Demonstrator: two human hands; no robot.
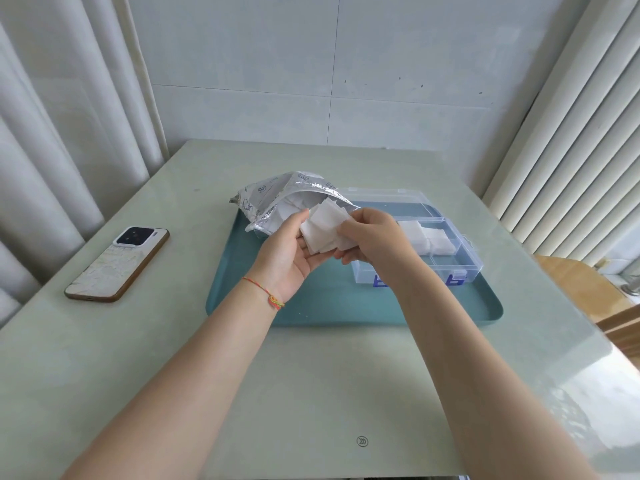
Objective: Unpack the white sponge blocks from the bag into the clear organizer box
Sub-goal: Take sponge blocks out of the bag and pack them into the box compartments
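Note:
A silvery printed bag lies on the teal tray with its mouth facing me. Just in front of that mouth, both hands hold a loose stack of white sponge blocks. My left hand cups the stack from below, palm up. My right hand pinches the stack's right edge. To the right stands the clear organizer box, lid open. White sponge blocks fill its rear compartment. My right forearm hides part of the box's front.
A phone lies face down on the pale green table, left of the tray. A wooden chair stands at the table's right edge. Curtains hang on both sides, and a tiled wall rises behind.

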